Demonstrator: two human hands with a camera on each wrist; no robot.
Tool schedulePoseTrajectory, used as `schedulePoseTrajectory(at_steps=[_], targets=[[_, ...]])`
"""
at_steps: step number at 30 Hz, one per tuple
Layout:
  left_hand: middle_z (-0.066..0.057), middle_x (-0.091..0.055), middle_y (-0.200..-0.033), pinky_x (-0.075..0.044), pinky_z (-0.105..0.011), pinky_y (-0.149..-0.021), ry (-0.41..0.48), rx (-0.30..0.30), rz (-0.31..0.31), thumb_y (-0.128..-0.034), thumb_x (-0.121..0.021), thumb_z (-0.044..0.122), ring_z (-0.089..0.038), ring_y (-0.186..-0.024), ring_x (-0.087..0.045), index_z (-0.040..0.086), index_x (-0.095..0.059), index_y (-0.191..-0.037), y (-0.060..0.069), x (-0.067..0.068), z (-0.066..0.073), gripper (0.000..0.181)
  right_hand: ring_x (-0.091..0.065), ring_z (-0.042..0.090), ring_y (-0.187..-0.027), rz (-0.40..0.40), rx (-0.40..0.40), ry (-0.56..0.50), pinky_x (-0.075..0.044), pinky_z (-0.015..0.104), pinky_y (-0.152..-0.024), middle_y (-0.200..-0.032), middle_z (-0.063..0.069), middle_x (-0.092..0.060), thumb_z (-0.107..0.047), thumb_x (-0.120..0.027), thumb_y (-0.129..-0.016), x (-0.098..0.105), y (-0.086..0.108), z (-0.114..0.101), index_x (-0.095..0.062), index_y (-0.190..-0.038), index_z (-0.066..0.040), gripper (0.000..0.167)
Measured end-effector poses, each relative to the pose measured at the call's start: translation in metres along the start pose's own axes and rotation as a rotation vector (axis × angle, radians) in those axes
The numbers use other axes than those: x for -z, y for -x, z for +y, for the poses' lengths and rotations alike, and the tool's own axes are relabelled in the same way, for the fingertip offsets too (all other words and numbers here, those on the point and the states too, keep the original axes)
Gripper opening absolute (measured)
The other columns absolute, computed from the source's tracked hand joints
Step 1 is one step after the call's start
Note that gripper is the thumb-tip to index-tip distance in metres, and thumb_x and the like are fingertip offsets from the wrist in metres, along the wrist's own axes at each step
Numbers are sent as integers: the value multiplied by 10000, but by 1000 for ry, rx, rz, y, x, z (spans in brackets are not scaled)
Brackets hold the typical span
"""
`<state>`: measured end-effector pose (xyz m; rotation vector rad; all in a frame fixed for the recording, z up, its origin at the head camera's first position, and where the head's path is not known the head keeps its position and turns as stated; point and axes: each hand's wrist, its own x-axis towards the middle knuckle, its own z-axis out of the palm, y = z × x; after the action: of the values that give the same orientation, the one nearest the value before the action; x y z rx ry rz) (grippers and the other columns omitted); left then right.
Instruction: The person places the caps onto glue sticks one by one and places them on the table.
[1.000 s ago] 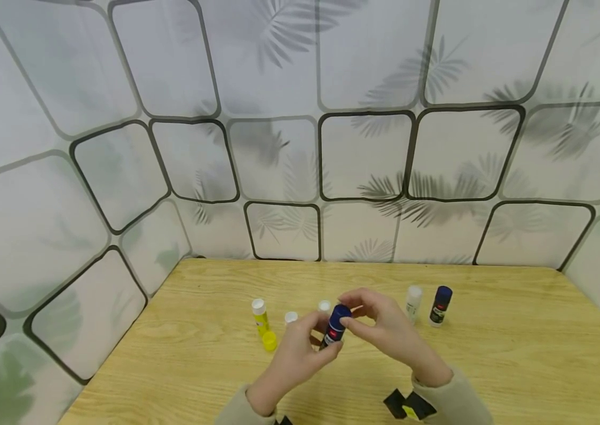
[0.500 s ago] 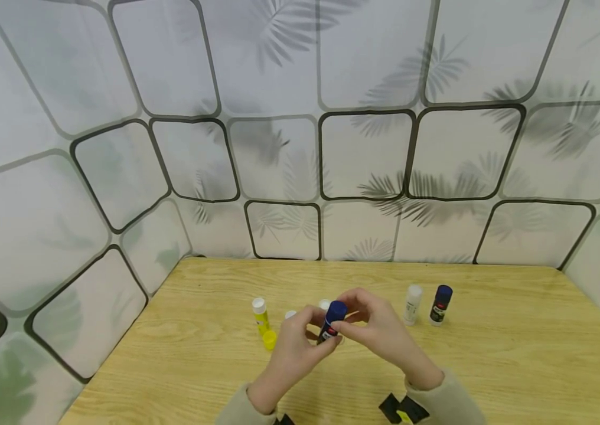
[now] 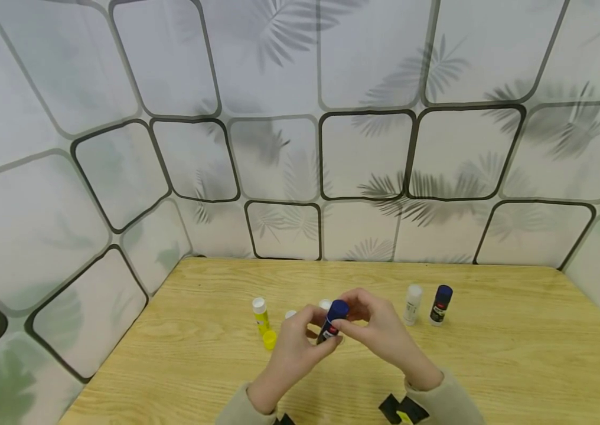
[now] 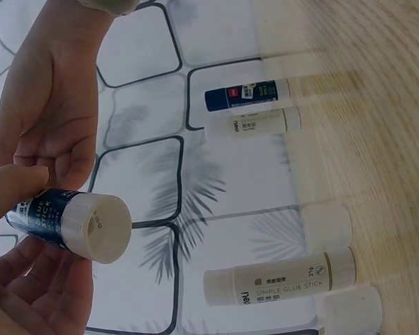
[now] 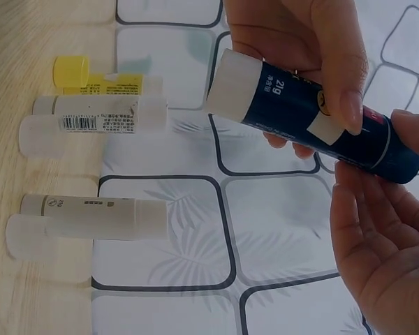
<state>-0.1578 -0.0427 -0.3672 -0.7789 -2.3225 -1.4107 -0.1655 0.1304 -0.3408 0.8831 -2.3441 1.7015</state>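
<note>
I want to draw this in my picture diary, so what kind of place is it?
Probably an indoor craft or demonstration corner. There's a wooden table, a leaf-patterned backdrop behind it and at its sides, and a glue stick held above it. I can't tell which building.

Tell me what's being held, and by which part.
A dark blue glue stick. The left hand grips it around the middle of its body; the right hand pinches it at the cap end.
</note>
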Motion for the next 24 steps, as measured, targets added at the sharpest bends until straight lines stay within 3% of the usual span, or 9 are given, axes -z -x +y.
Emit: schedulePoseTrajectory(at_steps=[7, 13, 24], targets=[[17, -602, -825, -486, -295, -594, -27, 10, -1, -735, -720, 145, -103, -764, -558, 104, -579, -903, 0, 1, 2, 223, -589, 126, -748, 106, 38, 66, -499, 293, -658, -871, 70, -595, -65, -653, -790, 11, 0, 5, -562, -996, 10, 237], [17, -586, -827, -492, -310, -596, -32, 18, -11, -738, -716, 132, -108, -766, -555, 91, -570, -890, 0, 0, 1, 214, -589, 115, -711, 229, 46, 193, -496, 253, -638, -813, 49, -618, -19, -688, -744, 26, 0, 3, -578, -962, 25, 249], [42, -582, -828, -484, -302, -591, -51, 3, -15, -756, -703, 189, -76, -755, -544, 117, -572, -885, 0, 0, 0, 197, -596, 160, -762, 268, -54, 288, -486, 261, -685, -839, 40, -610, -83, -683, -767, 41, 0, 8, -576, -1001, -6, 269]])
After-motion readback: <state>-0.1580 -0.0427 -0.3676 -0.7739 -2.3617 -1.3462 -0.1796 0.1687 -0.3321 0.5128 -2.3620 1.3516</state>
